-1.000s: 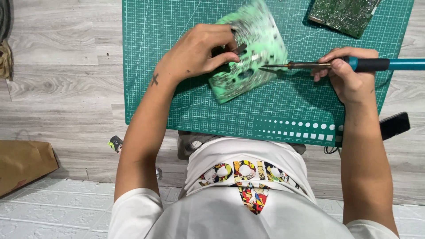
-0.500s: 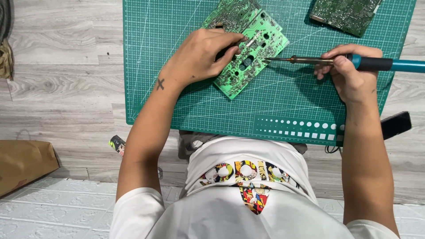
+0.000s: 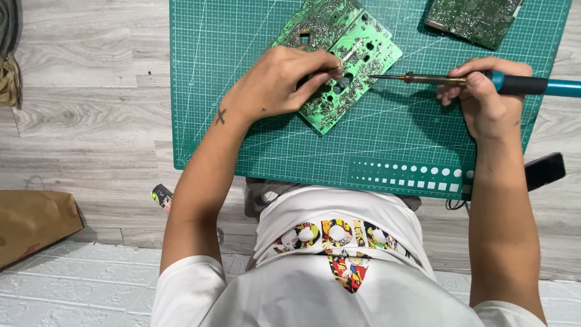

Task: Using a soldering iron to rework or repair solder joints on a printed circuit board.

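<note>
Grey wood-look flooring [image 3: 78,121] fills the frame, with a brown paper bag [image 3: 33,221] at the lower left and a white brick-patterned strip along the bottom edge. Nearest the camera is the person's white shirt with a bright printed design [image 3: 339,242], and both forearms reach up from it toward the middle of the frame.

A small dark gadget [image 3: 161,195] lies on the floor beside the left arm, and a black phone-like slab [image 3: 544,171] sits at the right edge of the green cutting mat [image 3: 242,139].

On that mat, the left hand [image 3: 281,82] rests palm down, fingers curled and pinching the near edge of the green circuit board [image 3: 342,60], which lies flat in the upper middle of the frame. The right hand [image 3: 484,100] is closed in a pen-like grip around the soldering iron [image 3: 460,79], whose handle runs off the right edge. The shaft lies almost level, and the tip meets the board's right side just beside the left fingertips; whether it truly touches a joint is hard to tell from this height.

The step in hand looks like working a solder point on the board. The next move would likely call for a steady tip and a firm hold on the board.

Farther off, a second darker board [image 3: 475,21] lies at the upper right of the mat.
</note>
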